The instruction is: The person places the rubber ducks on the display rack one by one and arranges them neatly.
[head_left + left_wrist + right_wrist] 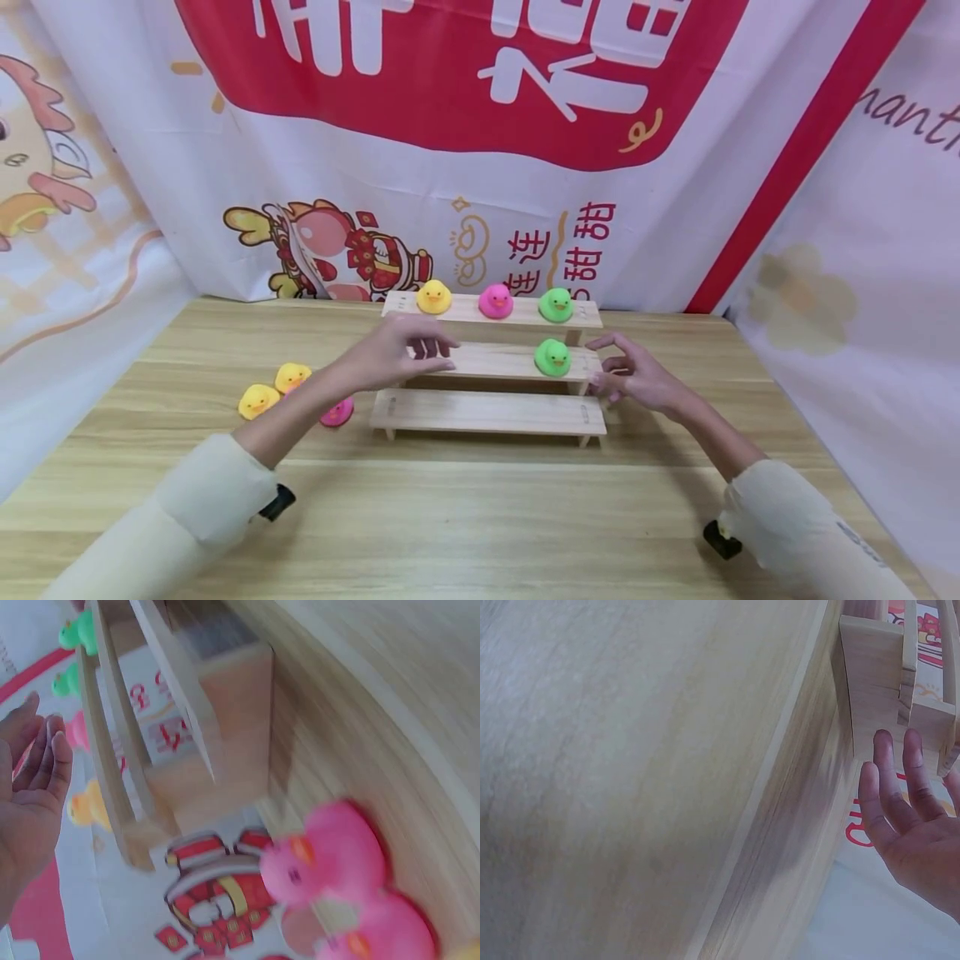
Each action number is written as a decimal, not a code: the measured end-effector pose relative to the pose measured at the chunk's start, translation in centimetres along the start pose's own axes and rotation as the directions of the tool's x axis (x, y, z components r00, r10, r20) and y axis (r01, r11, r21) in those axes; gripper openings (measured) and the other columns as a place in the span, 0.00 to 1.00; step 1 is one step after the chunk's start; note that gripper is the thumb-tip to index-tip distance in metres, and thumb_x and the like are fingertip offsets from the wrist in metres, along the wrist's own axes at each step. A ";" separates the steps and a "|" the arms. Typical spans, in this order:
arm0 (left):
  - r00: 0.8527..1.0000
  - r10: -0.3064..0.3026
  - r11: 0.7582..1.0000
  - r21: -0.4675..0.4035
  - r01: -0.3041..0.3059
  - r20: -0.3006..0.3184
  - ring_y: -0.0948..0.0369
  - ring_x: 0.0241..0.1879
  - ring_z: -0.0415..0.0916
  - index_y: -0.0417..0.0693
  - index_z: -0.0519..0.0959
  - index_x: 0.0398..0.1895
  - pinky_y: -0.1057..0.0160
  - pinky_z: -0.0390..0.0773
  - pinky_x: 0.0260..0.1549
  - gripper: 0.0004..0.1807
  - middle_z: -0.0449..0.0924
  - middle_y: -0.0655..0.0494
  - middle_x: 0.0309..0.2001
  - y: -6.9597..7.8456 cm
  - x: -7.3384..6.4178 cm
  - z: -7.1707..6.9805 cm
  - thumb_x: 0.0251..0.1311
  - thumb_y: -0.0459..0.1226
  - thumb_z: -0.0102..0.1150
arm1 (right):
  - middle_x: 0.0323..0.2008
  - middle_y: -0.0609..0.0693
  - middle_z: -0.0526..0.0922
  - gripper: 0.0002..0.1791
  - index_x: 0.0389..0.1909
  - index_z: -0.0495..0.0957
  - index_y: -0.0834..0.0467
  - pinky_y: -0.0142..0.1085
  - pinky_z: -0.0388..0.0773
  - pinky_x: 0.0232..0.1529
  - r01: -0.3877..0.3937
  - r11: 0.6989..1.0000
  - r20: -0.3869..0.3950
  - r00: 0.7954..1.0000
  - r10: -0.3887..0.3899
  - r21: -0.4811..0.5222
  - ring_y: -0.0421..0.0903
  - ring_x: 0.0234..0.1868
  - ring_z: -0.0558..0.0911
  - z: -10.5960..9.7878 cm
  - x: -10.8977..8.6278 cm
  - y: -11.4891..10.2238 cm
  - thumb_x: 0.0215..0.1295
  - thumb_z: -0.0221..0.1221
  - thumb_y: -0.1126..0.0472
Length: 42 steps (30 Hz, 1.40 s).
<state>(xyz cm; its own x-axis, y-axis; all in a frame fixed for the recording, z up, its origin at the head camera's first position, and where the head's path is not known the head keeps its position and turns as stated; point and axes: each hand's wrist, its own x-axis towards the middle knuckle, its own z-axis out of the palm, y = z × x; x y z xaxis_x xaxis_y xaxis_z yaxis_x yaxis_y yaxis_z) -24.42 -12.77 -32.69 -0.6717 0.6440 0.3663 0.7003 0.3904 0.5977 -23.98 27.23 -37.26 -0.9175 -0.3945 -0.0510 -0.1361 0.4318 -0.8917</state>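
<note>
- Head view: three-tier wooden stand [487, 408] on the wood-grain tabletop [465, 517], long edges set crosswise, rear side near the printed cloth backdrop [675, 217].
- Left hand [393, 350]: located at the left end of the middle board [480, 358], concealing that end's edge. Fingers are bent, thumb well apart from them, with a wide gap between; holding nothing. Contact with the board cannot be determined.
- Right hand [628, 372]: located at the stand's right end, fingers loosely curved and parted, holding nothing. Right wrist view places the fingertips just beside the end panel; touch cannot be confirmed.
- Top board [525, 311]: carries a yellow duck [433, 297] toward the left, a pink duck [496, 301] near the middle and a green duck [556, 305] toward the right, wood showing between neighbours.
- Middle board: second green duck [552, 357] sits near the right end; a long stretch of wood separates it from the left fingertips.
- Bottom board: front edge visible from end to end.
- Left of the stand: two loose yellow ducks [258, 401] and a loose pink duck [337, 412] lie on the tabletop, the left forearm [300, 414] crossing over the group and covering part of it. Left wrist view shows two pink ducks side by side.
- Room: a gap separates this group from the stand; a wide strip of tabletop runs from the bottom board toward the person.
</note>
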 end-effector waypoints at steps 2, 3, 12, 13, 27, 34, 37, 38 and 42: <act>1.000 -0.028 1.000 0.007 0.028 0.004 0.64 0.33 0.81 0.39 0.87 0.47 0.64 0.85 0.34 0.13 0.88 0.56 0.37 -0.3 -1.0 -0.9 0.60 0.32 0.73 | 0.41 0.69 0.83 0.29 0.68 0.61 0.66 0.46 0.87 0.39 0.001 1.000 0.000 1.000 -0.001 0.001 0.56 0.43 0.85 0.0 0.0 0.0 0.72 0.61 0.68; 0.999 -0.037 0.999 0.014 0.037 0.003 0.64 0.33 0.81 0.40 0.87 0.47 0.64 0.85 0.35 0.13 0.87 0.57 0.37 -0.5 -1.4 -1.4 0.60 0.32 0.74 | 0.41 0.69 0.83 0.28 0.68 0.61 0.66 0.46 0.86 0.39 0.000 1.000 -0.001 1.000 0.000 0.000 0.56 0.43 0.85 0.0 0.0 0.0 0.72 0.61 0.68; 0.996 -0.077 0.996 0.038 0.078 -0.044 0.65 0.29 0.80 0.41 0.88 0.42 0.65 0.84 0.29 0.09 0.88 0.56 0.37 -3.0 -5.6 -4.9 0.59 0.30 0.73 | 0.41 0.66 0.84 0.28 0.69 0.61 0.65 0.45 0.87 0.40 -0.015 1.000 0.003 1.000 0.015 -0.008 0.56 0.43 0.86 0.0 0.0 0.0 0.73 0.61 0.68; 0.995 -0.086 0.995 0.040 0.088 -0.047 0.65 0.29 0.80 0.41 0.88 0.42 0.65 0.84 0.29 0.09 0.88 0.56 0.38 -3.3 -6.0 -5.1 0.59 0.30 0.73 | 0.41 0.66 0.84 0.28 0.69 0.61 0.65 0.45 0.87 0.40 -0.015 1.000 0.002 1.000 0.015 -0.007 0.56 0.43 0.86 -0.1 0.0 0.0 0.73 0.60 0.68; 0.968 -0.195 0.978 0.111 0.179 0.158 0.66 0.31 0.78 0.44 0.89 0.38 0.65 0.82 0.30 0.11 0.86 0.55 0.36 -6.9 -9.2 -6.4 0.56 0.39 0.78 | 0.41 0.67 0.84 0.29 0.69 0.61 0.65 0.45 0.87 0.39 -0.015 1.000 0.002 1.000 0.015 0.004 0.55 0.43 0.86 -0.1 0.0 0.0 0.73 0.61 0.68; 0.916 -0.311 0.949 0.141 0.283 0.254 0.62 0.32 0.76 0.42 0.89 0.41 0.66 0.79 0.31 0.16 0.85 0.60 0.35 -7.4 -9.8 -6.3 0.53 0.42 0.80 | 0.42 0.68 0.83 0.29 0.68 0.61 0.65 0.45 0.86 0.39 -0.001 1.000 0.001 1.000 0.001 0.001 0.57 0.43 0.86 -0.1 0.0 0.1 0.73 0.62 0.66; 0.905 -0.333 0.941 0.155 0.301 0.266 0.61 0.32 0.76 0.42 0.89 0.41 0.66 0.78 0.31 0.16 0.85 0.60 0.35 -7.5 -9.7 -6.2 0.52 0.41 0.81 | 0.41 0.68 0.83 0.29 0.68 0.61 0.65 0.44 0.86 0.39 0.004 1.000 -0.001 1.000 -0.004 -0.002 0.56 0.43 0.85 0.0 0.0 0.2 0.73 0.62 0.66; 0.904 -0.335 0.940 0.160 0.301 0.266 0.60 0.32 0.76 0.43 0.89 0.40 0.66 0.78 0.31 0.16 0.84 0.60 0.35 -7.5 -9.7 -6.2 0.51 0.41 0.81 | 0.41 0.68 0.83 0.29 0.68 0.61 0.65 0.44 0.86 0.39 0.006 1.000 0.000 1.000 -0.006 -0.001 0.56 0.43 0.85 0.0 0.0 0.2 0.72 0.62 0.66; 0.901 -0.339 0.938 0.169 0.303 0.270 0.59 0.32 0.75 0.43 0.89 0.39 0.66 0.77 0.31 0.16 0.83 0.61 0.33 -7.5 -9.5 -6.1 0.48 0.39 0.83 | 0.41 0.68 0.83 0.29 0.68 0.61 0.66 0.44 0.86 0.38 0.008 1.000 -0.001 1.000 -0.008 0.003 0.55 0.42 0.85 -0.1 0.0 0.2 0.72 0.62 0.67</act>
<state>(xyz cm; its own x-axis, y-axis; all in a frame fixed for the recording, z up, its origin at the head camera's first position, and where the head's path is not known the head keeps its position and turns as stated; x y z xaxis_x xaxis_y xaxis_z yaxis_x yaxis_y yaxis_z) -24.71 -25.83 -36.33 -0.7777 0.6252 -0.0649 0.4945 0.6723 0.5509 -24.08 27.38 -37.45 -0.9166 -0.3973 -0.0436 -0.1421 0.4258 -0.8936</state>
